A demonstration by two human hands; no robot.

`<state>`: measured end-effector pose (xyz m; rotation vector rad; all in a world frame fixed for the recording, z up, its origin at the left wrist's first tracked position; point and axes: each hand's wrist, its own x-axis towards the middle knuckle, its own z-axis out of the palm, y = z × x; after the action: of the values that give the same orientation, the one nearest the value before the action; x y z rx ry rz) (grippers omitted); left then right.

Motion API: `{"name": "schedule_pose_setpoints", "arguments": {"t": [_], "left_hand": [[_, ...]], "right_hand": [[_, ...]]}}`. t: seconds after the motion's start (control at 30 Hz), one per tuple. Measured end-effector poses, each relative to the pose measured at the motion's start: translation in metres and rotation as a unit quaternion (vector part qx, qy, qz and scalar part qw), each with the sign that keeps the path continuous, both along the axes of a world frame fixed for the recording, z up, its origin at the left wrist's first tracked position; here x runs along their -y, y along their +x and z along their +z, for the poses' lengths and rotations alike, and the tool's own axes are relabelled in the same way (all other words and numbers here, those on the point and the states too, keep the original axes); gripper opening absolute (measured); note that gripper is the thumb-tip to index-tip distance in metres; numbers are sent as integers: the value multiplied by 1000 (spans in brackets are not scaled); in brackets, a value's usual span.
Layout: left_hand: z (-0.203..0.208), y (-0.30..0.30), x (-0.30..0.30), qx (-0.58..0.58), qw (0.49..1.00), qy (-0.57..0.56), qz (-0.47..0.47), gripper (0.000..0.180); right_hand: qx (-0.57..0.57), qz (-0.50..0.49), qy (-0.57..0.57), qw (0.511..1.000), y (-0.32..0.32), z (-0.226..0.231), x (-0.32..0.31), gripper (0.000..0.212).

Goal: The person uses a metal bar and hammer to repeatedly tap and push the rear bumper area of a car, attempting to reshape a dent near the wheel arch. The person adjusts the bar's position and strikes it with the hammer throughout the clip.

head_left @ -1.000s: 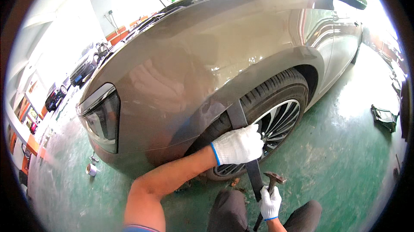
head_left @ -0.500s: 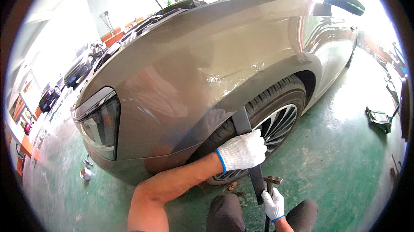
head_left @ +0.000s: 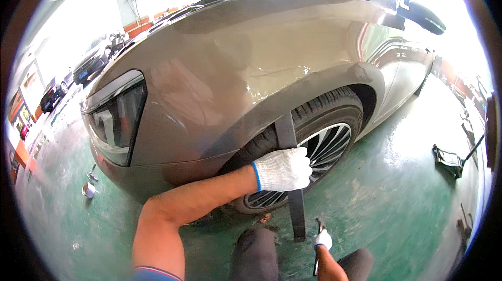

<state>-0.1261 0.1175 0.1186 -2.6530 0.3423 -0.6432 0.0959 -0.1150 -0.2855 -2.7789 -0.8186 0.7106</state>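
Observation:
My left hand (head_left: 285, 170), in a white knit glove with a blue cuff, is closed around the middle of a long, flat dark bar (head_left: 296, 213). The bar stands nearly upright in front of the wheel (head_left: 327, 147), its upper end tucked under the lip of the dented fender (head_left: 272, 79). Lower right of the bar, my right hand (head_left: 323, 238), also gloved, grips a hammer (head_left: 320, 224) just under its head. The hammer and the bar's lower end are apart. Where the bar's top bears inside the arch is hidden.
A bronze car's headlight (head_left: 116, 116) is at left and its side mirror (head_left: 424, 17) at upper right. On the green floor (head_left: 387, 197) lie a roll of tape (head_left: 88, 190) and a floor jack (head_left: 448, 159). Other cars are parked at far left.
The hammer has drawn away from the bar's lower end and its head has turned. The bar is more upright in view. The whole view has shifted slightly.

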Motion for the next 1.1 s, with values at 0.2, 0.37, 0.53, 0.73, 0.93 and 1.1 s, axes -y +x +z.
{"name": "schedule_pose_setpoints", "arguments": {"t": [0.2,0.37,0.53,0.73,0.93,1.1], "left_hand": [[2,3,2,15,1000,-17,-14,10],[5,8,10,24,1000,-15,-7,12],[6,18,17,38,997,-53,-50,12],[1,32,13,50,998,-30,-25,12],[-4,36,7,28,999,0,24,13],[-7,38,6,25,998,3,50,12]], "right_hand": [[-79,53,383,919,-26,8,-5,45],[-485,84,304,816,-54,200,15,33],[-301,74,282,908,-76,233,28,25],[-260,74,347,898,-57,233,13,28],[-153,112,400,897,-45,202,-15,21],[-110,139,402,899,-32,206,-29,23]]}}
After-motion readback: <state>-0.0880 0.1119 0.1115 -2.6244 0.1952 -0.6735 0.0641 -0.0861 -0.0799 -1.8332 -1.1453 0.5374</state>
